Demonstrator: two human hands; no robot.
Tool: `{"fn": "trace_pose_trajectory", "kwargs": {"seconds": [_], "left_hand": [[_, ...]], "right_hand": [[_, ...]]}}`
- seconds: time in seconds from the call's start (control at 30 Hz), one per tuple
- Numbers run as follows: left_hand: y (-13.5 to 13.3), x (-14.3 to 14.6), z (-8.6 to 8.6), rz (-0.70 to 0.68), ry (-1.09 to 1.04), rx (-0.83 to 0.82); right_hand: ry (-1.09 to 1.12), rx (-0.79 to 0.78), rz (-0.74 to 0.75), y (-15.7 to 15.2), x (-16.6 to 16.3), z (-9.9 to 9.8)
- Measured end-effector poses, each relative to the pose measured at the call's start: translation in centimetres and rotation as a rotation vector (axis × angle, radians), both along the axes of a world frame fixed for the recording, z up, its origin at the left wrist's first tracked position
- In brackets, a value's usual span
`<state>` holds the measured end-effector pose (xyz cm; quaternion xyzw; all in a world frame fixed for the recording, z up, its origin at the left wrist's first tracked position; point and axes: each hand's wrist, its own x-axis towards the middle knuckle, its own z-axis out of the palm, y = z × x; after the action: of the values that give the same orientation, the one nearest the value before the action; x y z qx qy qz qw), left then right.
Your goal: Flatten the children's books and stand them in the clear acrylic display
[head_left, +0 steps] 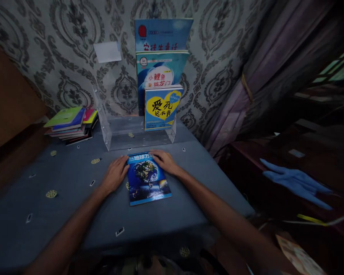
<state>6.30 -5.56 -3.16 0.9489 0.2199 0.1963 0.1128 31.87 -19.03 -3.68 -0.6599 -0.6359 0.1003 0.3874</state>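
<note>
A blue book with an Earth picture on its cover [148, 178] lies flat on the grey-blue tablecloth [74, 198] in front of me. My left hand [115, 174] rests against the book's left edge, fingers curled over its top left corner. My right hand [165, 160] lies on the book's top right corner, fingers bent onto the cover. Just behind stands a clear acrylic book stand [114, 133] holding three upright books in stepped rows, the front one yellow-and-blue with a heart [161, 109].
A stack of several colourful books [71, 124] lies at the table's back left. Patterned wallpaper with a white note [107, 51] rises behind. Right of the table hang tied curtains [260, 84], with a blue glove [296, 183] on dark furniture.
</note>
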Motion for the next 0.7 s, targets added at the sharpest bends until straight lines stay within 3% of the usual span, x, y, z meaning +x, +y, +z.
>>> {"fn": "trace_pose_trajectory", "kwargs": {"seconds": [0.33, 0.7], "left_hand": [[0.3, 0.1, 1.1, -0.064, 0.228, -0.022], [1.4, 0.0, 2.1, -0.168, 0.320, -0.043]], "right_hand": [[0.443, 0.024, 0.008, 0.5, 1.3, -0.1], [0.400, 0.035, 0.013, 0.3, 1.1, 0.1]]}}
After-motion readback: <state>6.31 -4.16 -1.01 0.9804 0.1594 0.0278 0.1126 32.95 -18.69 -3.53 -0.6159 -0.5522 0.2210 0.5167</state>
